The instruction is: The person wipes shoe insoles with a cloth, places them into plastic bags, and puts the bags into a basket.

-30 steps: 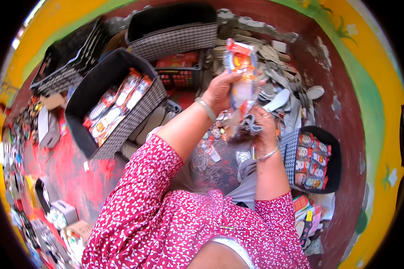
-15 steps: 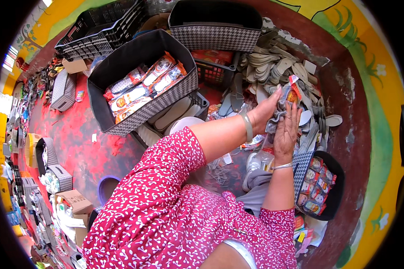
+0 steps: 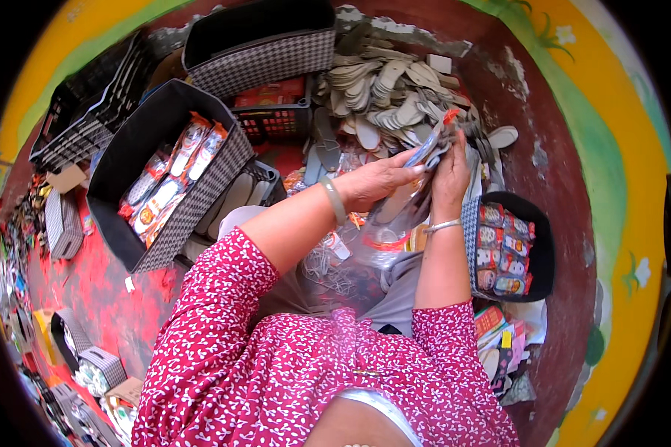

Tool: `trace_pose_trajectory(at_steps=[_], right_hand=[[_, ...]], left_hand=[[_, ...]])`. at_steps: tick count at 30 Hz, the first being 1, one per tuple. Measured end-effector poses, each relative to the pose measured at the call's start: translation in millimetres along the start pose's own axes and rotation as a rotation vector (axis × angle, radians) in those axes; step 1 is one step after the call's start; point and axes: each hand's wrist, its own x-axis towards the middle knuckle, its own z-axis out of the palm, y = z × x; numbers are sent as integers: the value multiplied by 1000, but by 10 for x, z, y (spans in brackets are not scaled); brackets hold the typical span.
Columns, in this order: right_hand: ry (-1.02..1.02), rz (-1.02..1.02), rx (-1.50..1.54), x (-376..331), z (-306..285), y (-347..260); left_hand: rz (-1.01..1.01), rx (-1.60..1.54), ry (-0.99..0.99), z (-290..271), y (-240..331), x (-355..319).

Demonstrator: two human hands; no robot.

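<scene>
Between my hands is a plastic-wrapped grey packet [image 3: 434, 146] with a red-orange tip and a bluish edge; what is inside I cannot make out. My left hand [image 3: 380, 180] reaches in from the left, its thumb and fingers closed at the packet's near-left side. My right hand [image 3: 450, 176] holds it upright from the right, fingers wrapped along its back and partly hidden. Crumpled clear plastic [image 3: 395, 216] hangs below the hands, above my lap. Just beyond them lies a big heap of pale grey insoles [image 3: 395, 93].
A houndstooth bin [image 3: 201, 190] at left and a smaller houndstooth bin [image 3: 538, 249] at right hold wrapped packets. Farther back stand another houndstooth bin [image 3: 268, 63], a black crate [image 3: 89, 112] and a crate with red packs [image 3: 272, 112]. Loose strings [image 3: 328, 272] lie near my legs.
My view has swung to the right. My hands, earlier pressed flat around the grey packet, now grip it nearer my body, the left one lower at its side.
</scene>
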Motion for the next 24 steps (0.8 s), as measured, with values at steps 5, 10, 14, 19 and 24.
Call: trace_pose_trajectory(at_steps=[5, 10, 14, 19, 24], right_hand=[[37, 683, 857, 177, -301, 79], [316, 566, 1064, 206, -608, 167], [179, 30, 406, -5, -416, -317], [-58, -562, -333, -331, 33, -615], [139, -518, -270, -85, -45, -467]], left_hand=[[-154, 31, -55, 30, -29, -58], [-69, -342, 14, -105, 4, 62], [-75, -505, 109, -211, 17, 116], [-74, -275, 413, 10, 46, 1], [32, 53, 98, 141, 36, -37]])
